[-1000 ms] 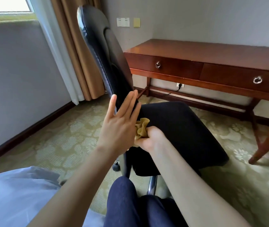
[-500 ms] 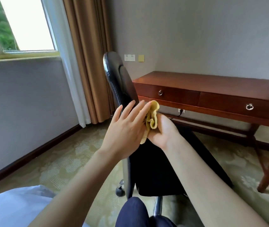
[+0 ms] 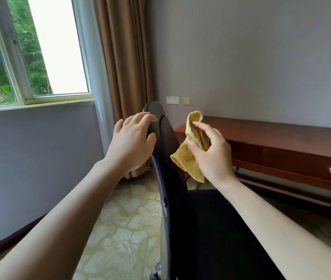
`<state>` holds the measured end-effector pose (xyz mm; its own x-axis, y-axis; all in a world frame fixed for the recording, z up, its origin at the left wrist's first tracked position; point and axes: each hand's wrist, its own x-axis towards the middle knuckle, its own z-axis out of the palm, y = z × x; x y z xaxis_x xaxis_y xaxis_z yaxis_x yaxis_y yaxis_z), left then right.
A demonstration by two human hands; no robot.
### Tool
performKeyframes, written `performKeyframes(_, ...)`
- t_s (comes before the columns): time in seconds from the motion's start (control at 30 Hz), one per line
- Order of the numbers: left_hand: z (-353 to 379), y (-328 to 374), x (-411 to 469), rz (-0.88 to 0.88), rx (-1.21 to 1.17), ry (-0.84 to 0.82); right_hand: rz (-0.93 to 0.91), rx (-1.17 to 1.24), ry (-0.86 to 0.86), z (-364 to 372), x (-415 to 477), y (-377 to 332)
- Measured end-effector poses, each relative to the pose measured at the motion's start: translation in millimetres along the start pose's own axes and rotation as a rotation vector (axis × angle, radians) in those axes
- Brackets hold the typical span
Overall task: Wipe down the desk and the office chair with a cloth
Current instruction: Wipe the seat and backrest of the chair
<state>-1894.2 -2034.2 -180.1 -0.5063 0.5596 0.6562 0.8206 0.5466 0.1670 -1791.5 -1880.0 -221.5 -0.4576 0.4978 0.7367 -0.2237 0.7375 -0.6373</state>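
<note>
The black padded office chair (image 3: 168, 158) stood edge-on before the person, its tall backrest between the two hands. The chair, not the desk, seemed to be the step in hand. The left hand (image 3: 132, 142) lay with loose, spread fingers against the top of the backrest, apparently steadying it rather than gripping. The right hand (image 3: 213, 156) pinched a crumpled yellow cloth (image 3: 189, 156) between thumb and fingers, just beside the backrest's front face; whether cloth met chair could not be told. The next move likely called for pressing the cloth flat to that face and drawing it along while the left hand braced a chair that might swivel. The long reddish-brown wooden desk (image 3: 281, 136) stood against the grey wall beyond. Pale patterned carpet (image 3: 124, 229) covered the floor, with a window (image 3: 29, 57) and tan curtain (image 3: 124, 67) at the left.
</note>
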Motion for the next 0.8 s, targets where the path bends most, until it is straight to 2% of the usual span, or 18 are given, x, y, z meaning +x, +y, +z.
performKeyframes(0.2,23.4,-24.7,80.6,-0.136,-0.232,-0.146,0.081,0.095,-0.071,38.5,64.7,17.9)
performKeyframes(0.3,33.6,-29.6,119.3,-0.262,-0.358,-0.271,0.163,0.118,-0.196,56.2,96.6,20.5)
performKeyframes(0.47,41.9,-20.4,150.3,-0.372,-0.358,-0.473,0.349,0.138,-0.395,73.6,126.7,2.7)
performKeyframes(0.63,45.0,-16.3,137.4,-0.427,-0.324,-0.424,0.579,0.168,-0.493,85.3,116.4,-24.2)
performKeyframes(0.8,35.3,-11.3,136.7,-0.424,-0.304,-0.429,0.606,0.205,-0.527,74.0,112.2,-36.2)
